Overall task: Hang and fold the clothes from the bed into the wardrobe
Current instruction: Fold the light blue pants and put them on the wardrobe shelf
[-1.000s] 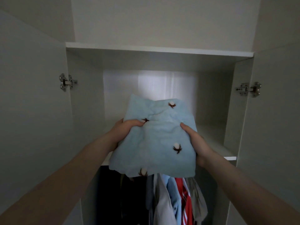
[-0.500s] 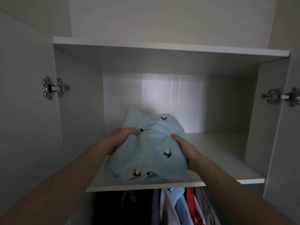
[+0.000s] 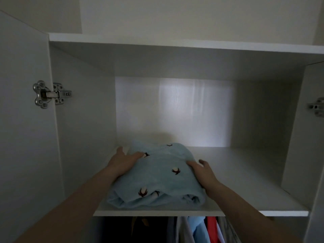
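Observation:
A folded light blue garment (image 3: 161,176) with small dark-and-white flower prints lies on the white wardrobe shelf (image 3: 245,181), toward its left side. My left hand (image 3: 123,161) rests on the garment's left edge with fingers spread and fairly straight. My right hand (image 3: 204,171) lies against its right edge, fingers loosely extended. Neither hand visibly grips the cloth.
Both wardrobe doors stand open, with a metal hinge (image 3: 50,94) on the left and another (image 3: 316,106) on the right. Hung clothes (image 3: 201,228) in blue, red and grey show below the shelf. A higher shelf board (image 3: 175,43) spans above.
The garment went from being held up in front of the wardrobe to lying on the shelf. Both hands loosened from gripping it to resting at its sides. The view moved closer.

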Motion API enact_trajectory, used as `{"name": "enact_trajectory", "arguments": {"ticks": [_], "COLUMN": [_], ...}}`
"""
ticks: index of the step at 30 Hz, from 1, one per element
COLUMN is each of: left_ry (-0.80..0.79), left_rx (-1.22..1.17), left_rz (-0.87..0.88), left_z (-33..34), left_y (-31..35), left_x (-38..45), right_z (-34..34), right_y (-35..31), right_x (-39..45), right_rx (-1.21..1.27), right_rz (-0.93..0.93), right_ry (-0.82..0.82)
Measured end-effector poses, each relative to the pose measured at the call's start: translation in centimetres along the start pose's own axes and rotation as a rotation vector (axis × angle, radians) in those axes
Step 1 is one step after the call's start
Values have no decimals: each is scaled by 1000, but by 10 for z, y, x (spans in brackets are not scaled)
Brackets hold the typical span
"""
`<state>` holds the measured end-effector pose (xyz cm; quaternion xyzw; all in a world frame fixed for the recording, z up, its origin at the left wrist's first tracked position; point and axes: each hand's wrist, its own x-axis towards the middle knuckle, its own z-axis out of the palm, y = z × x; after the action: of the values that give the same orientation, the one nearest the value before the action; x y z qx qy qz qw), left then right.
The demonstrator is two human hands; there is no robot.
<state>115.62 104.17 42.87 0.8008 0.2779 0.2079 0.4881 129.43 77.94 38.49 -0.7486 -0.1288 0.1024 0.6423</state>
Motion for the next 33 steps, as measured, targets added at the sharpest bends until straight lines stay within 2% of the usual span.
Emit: {"name": "enact_trajectory", "arguments": {"ticks": [2, 4, 6, 9, 11, 14, 20, 26, 33], "left_ry": [83, 104, 33, -46, -37, -17, -62, -153, -54], "left_rx": [55, 65, 82, 412, 576, 642, 726, 906, 885], "left_rz": [196, 397, 522, 617, 605, 575, 429, 324, 307], "left_z": [2, 4, 8, 21, 31, 39, 41, 36, 44], "left_y": [6, 5, -9, -49, -73, -91, -81, -77, -91], "left_x": [-26, -58, -86, -108, -108, -88, -32, 26, 84], "right_z": [-6, -10, -10, -5, -2, 6, 34, 74, 113], "right_y": [1, 5, 15, 36, 44, 47, 48, 52, 50], "right_x": [-21, -49, -70, -84, -81, -65, -9, 37, 83], "right_rx": [-158, -256, -334, -534, -610, -636, -704, -823, -844], "right_rz": [-267, -545, -671, -731, -730, -702, -657, -576, -521], "right_ry": [101, 97, 6, -65, -98, -153, -179, -188, -158]}}
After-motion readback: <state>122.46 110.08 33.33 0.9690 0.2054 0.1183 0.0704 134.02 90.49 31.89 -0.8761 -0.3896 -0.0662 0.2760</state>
